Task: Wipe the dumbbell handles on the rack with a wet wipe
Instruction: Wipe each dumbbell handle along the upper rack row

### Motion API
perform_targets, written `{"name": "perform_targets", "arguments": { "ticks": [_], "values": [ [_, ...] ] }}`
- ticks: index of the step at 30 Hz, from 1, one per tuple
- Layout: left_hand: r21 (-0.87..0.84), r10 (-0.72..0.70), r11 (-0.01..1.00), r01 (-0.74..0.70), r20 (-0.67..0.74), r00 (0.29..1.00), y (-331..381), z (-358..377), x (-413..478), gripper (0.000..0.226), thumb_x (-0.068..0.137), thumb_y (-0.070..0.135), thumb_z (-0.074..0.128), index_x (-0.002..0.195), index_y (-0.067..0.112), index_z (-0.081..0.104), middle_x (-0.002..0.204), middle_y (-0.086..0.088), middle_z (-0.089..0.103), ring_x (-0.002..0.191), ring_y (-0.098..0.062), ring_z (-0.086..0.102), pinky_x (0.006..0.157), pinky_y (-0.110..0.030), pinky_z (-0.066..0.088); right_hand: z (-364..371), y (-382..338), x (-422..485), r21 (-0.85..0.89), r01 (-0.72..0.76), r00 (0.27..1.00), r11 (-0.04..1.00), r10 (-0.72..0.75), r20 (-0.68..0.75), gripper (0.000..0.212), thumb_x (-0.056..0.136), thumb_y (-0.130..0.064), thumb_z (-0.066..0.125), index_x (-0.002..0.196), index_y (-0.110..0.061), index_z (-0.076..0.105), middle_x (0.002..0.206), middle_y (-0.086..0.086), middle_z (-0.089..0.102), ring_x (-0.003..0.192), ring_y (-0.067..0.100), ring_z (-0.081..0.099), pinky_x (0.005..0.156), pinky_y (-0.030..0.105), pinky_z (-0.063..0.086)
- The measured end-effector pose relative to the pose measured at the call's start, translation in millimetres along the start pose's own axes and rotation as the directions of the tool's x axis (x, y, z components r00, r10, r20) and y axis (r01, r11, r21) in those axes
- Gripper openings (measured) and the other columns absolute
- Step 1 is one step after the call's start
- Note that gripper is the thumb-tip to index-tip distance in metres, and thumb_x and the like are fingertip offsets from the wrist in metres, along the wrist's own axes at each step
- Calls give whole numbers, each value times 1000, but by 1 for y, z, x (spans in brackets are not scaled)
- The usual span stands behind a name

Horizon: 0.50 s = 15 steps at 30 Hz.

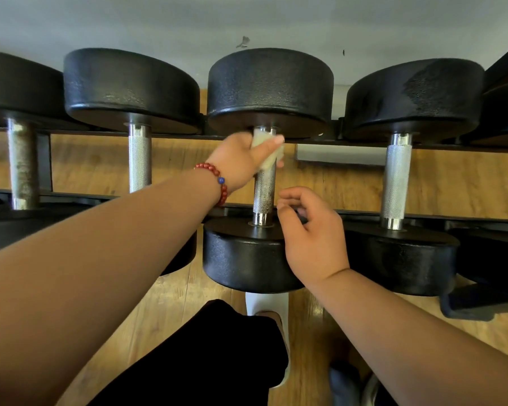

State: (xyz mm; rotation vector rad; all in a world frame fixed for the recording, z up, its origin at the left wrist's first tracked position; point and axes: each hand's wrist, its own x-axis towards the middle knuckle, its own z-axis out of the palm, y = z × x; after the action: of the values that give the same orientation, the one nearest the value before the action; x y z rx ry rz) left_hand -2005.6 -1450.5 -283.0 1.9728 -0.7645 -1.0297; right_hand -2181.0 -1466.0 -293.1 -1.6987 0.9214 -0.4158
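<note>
Several black dumbbells lie side by side across the rack. My left hand, with a red bead bracelet on its wrist, grips a white wet wipe wrapped round the far end of the middle dumbbell's knurled steel handle. My right hand hovers over the near head of that dumbbell, just right of the handle; its fingers are loosely curled and hold nothing. The wipe hides the upper part of the handle.
Neighbouring handles stand to the left and right; a duller, worn one is at far left. Wooden floor lies below the rack, with my leg and white shoe under the middle dumbbell. A grey wall is behind.
</note>
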Motion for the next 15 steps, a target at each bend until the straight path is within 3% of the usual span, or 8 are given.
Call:
{"name": "perform_targets", "arguments": {
  "ticks": [2, 3, 6, 10, 13, 15],
  "values": [
    [-245, -54, 968, 49, -12, 998, 5, 1, 5, 43, 88, 50, 62, 106, 11, 65, 95, -6, 76, 95, -19, 72, 97, -42, 52, 0, 0, 0, -2, 0, 1000, 1000, 0, 3, 15, 88, -36, 52, 101, -35, 60, 101, -15, 63, 101, 3, 58, 88, 27, 50],
    [-289, -60, 956, 57, -1, 998, 5, 3, 5, 43, 89, 47, 62, 108, 9, 63, 95, -8, 76, 96, -19, 72, 98, -44, 51, 0, 0, 0, 0, -5, 1000, 1000, 5, 7, 14, 89, -35, 52, 100, -36, 59, 101, -16, 63, 100, 3, 58, 87, 24, 49],
    [-220, -39, 975, 44, 28, 999, -3, 11, 1, 42, 93, 51, 54, 107, 13, 64, 93, -4, 76, 95, -19, 71, 97, -44, 52, 0, 1, 0, 4, -2, 1000, 1000, 2, 6, 14, 89, -34, 53, 101, -35, 60, 101, -16, 63, 100, 2, 58, 86, 23, 48],
    [90, -49, 995, 40, 95, 994, -10, 4, -7, 43, 90, 65, 47, 97, 27, 65, 91, 0, 72, 94, -25, 67, 95, -49, 51, -1, 0, 1, 1, 5, 1000, 1000, -5, 23, 14, 93, -30, 54, 103, -37, 59, 103, -16, 63, 103, 2, 58, 91, 31, 51],
    [-20, -55, 998, 57, 66, 996, -4, -1, 2, 60, 76, 72, 55, 104, 21, 67, 97, 0, 75, 98, -20, 70, 97, -46, 51, -1, 0, 1, -6, 10, 1000, 1000, -10, 11, 13, 91, -32, 53, 102, -35, 60, 101, -15, 63, 102, 3, 58, 91, 34, 52],
    [-152, -65, 986, 66, 13, 998, 1, 1, 6, 60, 78, 66, 59, 107, 14, 66, 95, -1, 76, 97, -16, 71, 98, -44, 50, -1, 0, 0, -9, 7, 1000, 1000, -7, 4, 12, 90, -34, 53, 100, -36, 60, 100, -15, 63, 101, 4, 58, 90, 35, 52]
  ]
}}
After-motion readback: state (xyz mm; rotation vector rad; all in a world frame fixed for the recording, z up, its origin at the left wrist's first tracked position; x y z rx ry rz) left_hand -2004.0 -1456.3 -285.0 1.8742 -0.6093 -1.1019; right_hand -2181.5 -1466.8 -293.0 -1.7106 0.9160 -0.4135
